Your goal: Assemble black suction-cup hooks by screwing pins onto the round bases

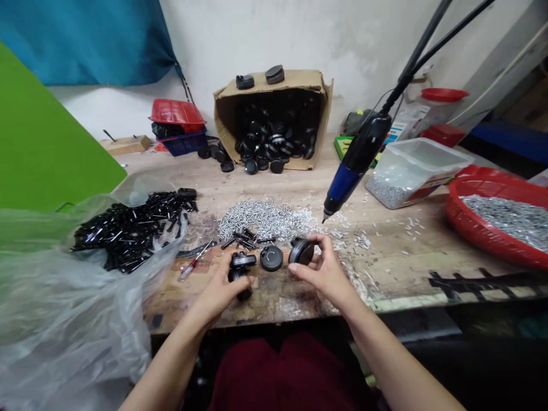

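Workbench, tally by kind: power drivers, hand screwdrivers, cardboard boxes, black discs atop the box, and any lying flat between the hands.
Power driver: 1
Hand screwdriver: 1
Cardboard box: 1
Black discs atop box: 2
Black disc between left hand and right hand: 1
Total: 6

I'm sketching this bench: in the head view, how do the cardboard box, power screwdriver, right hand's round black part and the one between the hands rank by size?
1. Cardboard box
2. Power screwdriver
3. Round black part in right hand, middle round black part: look too alike to rank.
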The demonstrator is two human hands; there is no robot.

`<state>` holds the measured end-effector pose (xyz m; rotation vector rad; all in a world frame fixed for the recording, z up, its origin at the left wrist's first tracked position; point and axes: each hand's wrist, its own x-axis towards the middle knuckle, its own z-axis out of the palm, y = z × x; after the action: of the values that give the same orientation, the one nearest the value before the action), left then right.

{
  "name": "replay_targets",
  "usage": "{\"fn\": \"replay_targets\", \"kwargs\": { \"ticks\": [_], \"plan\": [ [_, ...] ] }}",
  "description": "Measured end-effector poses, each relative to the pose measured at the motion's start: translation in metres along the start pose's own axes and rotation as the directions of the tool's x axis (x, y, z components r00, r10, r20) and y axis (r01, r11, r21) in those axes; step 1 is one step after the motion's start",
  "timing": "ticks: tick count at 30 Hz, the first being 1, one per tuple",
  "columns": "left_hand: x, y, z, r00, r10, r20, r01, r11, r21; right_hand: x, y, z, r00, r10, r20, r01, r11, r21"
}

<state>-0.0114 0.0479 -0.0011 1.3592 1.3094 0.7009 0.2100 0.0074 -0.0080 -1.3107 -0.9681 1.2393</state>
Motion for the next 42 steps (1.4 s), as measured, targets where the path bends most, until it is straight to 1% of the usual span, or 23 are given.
{"fn": "replay_targets", "kwargs": {
  "ticks": [2,3,5,7,10,12,14,17,20,23,24,25,26,27,29,30,31,33,35,36,37,39,42],
  "plan": [
    [-0.001,-0.009,-0.007,1.000,-0.007,0.005,0.006,0.997,0.082,-0.009,0.003,0.004,0.997,-0.019,0.077,0.027,0.993,-0.113],
    [-0.001,-0.012,-0.009,1.000,-0.018,0.007,0.018,0.997,0.081,-0.012,0.005,0.007,0.992,-0.029,0.120,0.049,0.986,-0.161],
    [-0.002,-0.013,-0.012,0.998,-0.066,0.019,0.066,0.998,-0.009,-0.017,0.010,0.015,0.980,-0.041,0.196,0.084,0.972,-0.218],
    [-0.003,-0.011,-0.014,0.990,-0.121,0.078,0.133,0.977,-0.165,-0.019,0.017,0.022,0.972,-0.019,0.232,0.077,0.967,-0.242],
    [-0.005,-0.008,-0.018,0.959,-0.203,0.200,0.270,0.869,-0.415,-0.021,0.024,0.029,0.970,0.016,0.242,0.053,0.960,-0.273],
    [-0.005,-0.008,-0.022,0.933,-0.268,0.240,0.357,0.775,-0.522,-0.022,0.026,0.031,0.967,0.033,0.252,0.047,0.952,-0.303],
    [-0.005,-0.009,-0.025,0.915,-0.316,0.250,0.403,0.727,-0.556,-0.022,0.028,0.032,0.961,0.042,0.272,0.051,0.945,-0.324],
    [-0.002,-0.011,-0.027,0.909,-0.347,0.232,0.418,0.742,-0.525,-0.021,0.029,0.032,0.950,0.023,0.311,0.086,0.940,-0.331],
    [0.001,-0.010,-0.030,0.915,-0.356,0.191,0.404,0.798,-0.447,-0.021,0.030,0.032,0.946,0.000,0.324,0.113,0.937,-0.331],
    [0.005,-0.007,-0.033,0.943,-0.306,0.132,0.333,0.876,-0.348,-0.022,0.030,0.031,0.949,-0.009,0.314,0.121,0.932,-0.341],
    [0.007,-0.006,-0.034,0.960,-0.264,0.095,0.280,0.917,-0.283,-0.022,0.030,0.031,0.949,-0.012,0.314,0.124,0.931,-0.342],
    [0.009,-0.005,-0.035,0.979,-0.200,0.050,0.205,0.963,-0.176,-0.022,0.030,0.031,0.949,-0.015,0.314,0.127,0.931,-0.342],
    [0.012,-0.005,-0.035,0.993,-0.120,0.012,0.120,0.992,-0.041,-0.022,0.030,0.030,0.949,-0.019,0.314,0.131,0.931,-0.341],
    [0.014,-0.004,-0.035,0.999,-0.034,-0.010,0.035,0.994,0.099,-0.022,0.031,0.030,0.949,-0.022,0.316,0.134,0.931,-0.339],
    [0.017,-0.003,-0.033,0.995,0.102,0.002,-0.098,0.944,0.315,-0.022,0.032,0.030,0.948,-0.029,0.318,0.141,0.931,-0.336],
    [0.017,-0.002,-0.032,0.990,0.134,0.033,-0.136,0.909,0.394,-0.022,0.033,0.030,0.947,-0.034,0.319,0.146,0.931,-0.335],
    [0.015,-0.001,-0.031,0.988,0.139,0.066,-0.154,0.874,0.460,-0.022,0.034,0.030,0.946,-0.038,0.321,0.151,0.930,-0.335],
    [0.006,0.002,-0.030,0.980,0.135,0.145,-0.197,0.731,0.653,-0.022,0.036,0.029,0.944,-0.041,0.326,0.156,0.929,-0.336],
    [-0.006,0.002,-0.029,0.977,0.080,0.197,-0.208,0.563,0.800,-0.022,0.039,0.028,0.942,-0.037,0.334,0.155,0.929,-0.335],
    [-0.012,0.002,-0.030,0.978,0.044,0.206,-0.198,0.513,0.835,-0.021,0.039,0.028,0.941,-0.035,0.336,0.153,0.930,-0.334],
    [-0.017,0.000,-0.030,0.977,0.009,0.212,-0.190,0.483,0.855,-0.021,0.040,0.027,0.942,-0.032,0.333,0.149,0.932,-0.331],
    [-0.024,-0.005,-0.031,0.976,-0.035,0.213,-0.173,0.463,0.869,-0.021,0.042,0.028,0.950,-0.026,0.312,0.132,0.937,-0.322],
    [-0.024,-0.014,-0.031,0.981,-0.019,0.193,-0.159,0.489,0.858,-0.021,0.042,0.031,0.963,-0.027,0.268,0.110,0.948,-0.300]
  ]
}}
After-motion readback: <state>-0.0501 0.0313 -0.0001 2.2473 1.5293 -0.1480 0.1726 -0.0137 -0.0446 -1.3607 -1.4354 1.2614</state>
